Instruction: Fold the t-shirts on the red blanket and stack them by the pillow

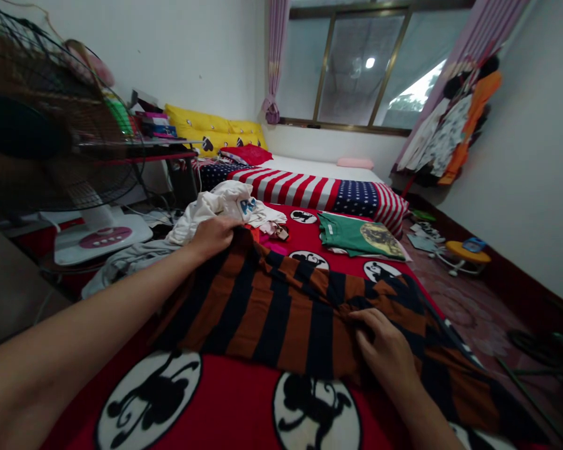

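Note:
A brown and navy striped shirt (272, 312) lies spread sideways across a red blanket (234, 400) with black monkey figures in white ovals. My left hand (216, 236) is closed on the shirt's far left edge and lifts it a little. On the right part of the shirt, my right hand (387, 350) is closed with bunched cloth at its fingertips; one sleeve trails off to the right beyond it. Past the shirt, a folded green T-shirt (342, 232) rests on the blanket. White crumpled clothing (206, 212) is heaped just beyond my left hand.
A fan (98, 234) stands close on the left, before a cluttered desk (145, 155). Behind the blanket is a bed with a flag-patterned cover (281, 189). Clothes (450, 134) hang at the right wall. A yellow-topped stool (464, 252) stands on the floor.

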{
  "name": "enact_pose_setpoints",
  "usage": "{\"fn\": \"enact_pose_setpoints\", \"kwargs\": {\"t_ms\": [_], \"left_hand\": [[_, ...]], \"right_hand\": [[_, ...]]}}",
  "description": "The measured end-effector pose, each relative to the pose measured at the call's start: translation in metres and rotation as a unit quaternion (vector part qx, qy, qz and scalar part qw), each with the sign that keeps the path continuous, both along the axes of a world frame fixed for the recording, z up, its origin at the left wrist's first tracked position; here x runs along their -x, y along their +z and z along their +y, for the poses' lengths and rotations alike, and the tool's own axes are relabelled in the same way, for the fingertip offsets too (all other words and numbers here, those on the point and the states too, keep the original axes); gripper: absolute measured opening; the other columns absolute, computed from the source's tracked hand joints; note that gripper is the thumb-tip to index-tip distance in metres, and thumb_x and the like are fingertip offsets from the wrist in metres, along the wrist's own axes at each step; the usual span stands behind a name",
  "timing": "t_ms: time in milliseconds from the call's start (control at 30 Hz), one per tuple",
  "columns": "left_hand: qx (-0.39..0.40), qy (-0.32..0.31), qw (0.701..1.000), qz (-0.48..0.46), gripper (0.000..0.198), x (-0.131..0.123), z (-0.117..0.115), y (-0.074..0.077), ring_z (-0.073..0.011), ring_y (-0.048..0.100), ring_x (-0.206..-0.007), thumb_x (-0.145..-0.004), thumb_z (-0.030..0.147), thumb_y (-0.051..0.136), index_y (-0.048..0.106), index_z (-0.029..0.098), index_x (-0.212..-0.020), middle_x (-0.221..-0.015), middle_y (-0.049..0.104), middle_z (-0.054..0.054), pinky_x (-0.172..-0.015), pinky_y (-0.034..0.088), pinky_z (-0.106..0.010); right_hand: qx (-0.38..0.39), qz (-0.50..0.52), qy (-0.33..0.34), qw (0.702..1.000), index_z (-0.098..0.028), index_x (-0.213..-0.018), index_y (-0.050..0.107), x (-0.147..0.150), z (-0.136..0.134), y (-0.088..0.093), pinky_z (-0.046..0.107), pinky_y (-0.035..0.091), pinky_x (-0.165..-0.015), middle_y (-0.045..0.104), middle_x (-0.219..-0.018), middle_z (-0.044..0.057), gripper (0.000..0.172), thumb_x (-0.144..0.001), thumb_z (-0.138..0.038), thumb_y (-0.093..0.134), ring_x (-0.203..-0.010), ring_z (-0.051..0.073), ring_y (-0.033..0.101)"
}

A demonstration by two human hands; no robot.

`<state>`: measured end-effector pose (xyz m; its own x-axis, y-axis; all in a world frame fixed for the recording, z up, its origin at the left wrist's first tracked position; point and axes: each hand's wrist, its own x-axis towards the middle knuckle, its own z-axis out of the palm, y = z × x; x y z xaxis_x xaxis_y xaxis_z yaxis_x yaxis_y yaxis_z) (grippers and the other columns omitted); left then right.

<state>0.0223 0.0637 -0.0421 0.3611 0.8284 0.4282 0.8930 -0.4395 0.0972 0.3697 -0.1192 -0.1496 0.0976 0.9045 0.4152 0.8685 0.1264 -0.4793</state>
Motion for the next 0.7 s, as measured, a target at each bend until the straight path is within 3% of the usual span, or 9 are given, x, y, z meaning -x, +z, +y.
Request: {"fn": "enact_pose_setpoints", "kwargs": {"t_ms": [133, 300, 433, 600, 700], "left_hand": [[-0.023, -0.079, 0.994, -0.072, 0.037, 0.018, -0.004, 0.014, -0.0114, 0.058, -0.102, -0.087, 0.01, 0.035, 0.067, 0.004, -0.105, -0.106, 0.068, -0.002, -0.095, 0.039, -0.024], [0.022, -0.102, 0.989, -0.106, 0.038, 0.04, -0.019, 0.025, -0.0101, 0.056, -0.098, -0.086, 0.016, 0.033, 0.067, 0.001, -0.094, -0.102, 0.069, -0.001, -0.093, 0.038, -0.023], [0.11, -0.126, 0.985, -0.036, 0.037, 0.056, -0.034, 0.022, -0.0081, 0.054, -0.094, -0.082, 0.014, 0.031, 0.067, 0.006, -0.085, -0.095, 0.07, 0.002, -0.091, 0.037, -0.021], [0.229, -0.177, 0.95, 0.12, 0.037, 0.066, -0.045, 0.002, -0.0077, 0.053, -0.084, -0.065, 0.002, 0.036, 0.069, 0.014, -0.077, -0.084, 0.068, 0.004, -0.087, 0.036, -0.017], [0.232, -0.207, 0.935, 0.168, 0.035, 0.064, -0.055, -0.006, -0.0099, 0.054, -0.078, -0.062, 0.001, 0.041, 0.069, 0.019, -0.07, -0.079, 0.067, 0.003, -0.086, 0.036, -0.019]], "right_hand": [[-0.052, 0.107, -0.05, 0.992, -0.024, -0.086, 0.067, -0.012, -0.003, 0.014, 0.034, 0.048, -0.087, 0.069, -0.094, 0.004, 0.02, -0.078, -0.026, 0.048, -0.093, 0.023, 0.064], [-0.068, 0.186, -0.142, 0.97, -0.026, -0.078, 0.065, -0.032, -0.012, 0.03, 0.033, 0.047, -0.084, 0.069, -0.086, 0.003, 0.015, -0.073, -0.03, 0.051, -0.088, 0.025, 0.063], [-0.045, 0.189, -0.076, 0.978, -0.025, -0.064, 0.059, -0.043, -0.015, 0.034, 0.031, 0.046, -0.081, 0.067, -0.078, 0.002, 0.011, -0.067, -0.026, 0.049, -0.084, 0.023, 0.063], [0.107, 0.072, 0.011, 0.992, -0.024, -0.059, 0.057, -0.052, -0.013, 0.032, 0.03, 0.043, -0.069, 0.063, -0.065, 0.0, 0.013, -0.065, -0.027, 0.046, -0.069, 0.02, 0.06], [0.163, 0.029, 0.034, 0.986, -0.024, -0.06, 0.059, -0.054, -0.013, 0.031, 0.029, 0.043, -0.067, 0.063, -0.065, 0.0, 0.015, -0.064, -0.026, 0.044, -0.069, 0.02, 0.06]]}}
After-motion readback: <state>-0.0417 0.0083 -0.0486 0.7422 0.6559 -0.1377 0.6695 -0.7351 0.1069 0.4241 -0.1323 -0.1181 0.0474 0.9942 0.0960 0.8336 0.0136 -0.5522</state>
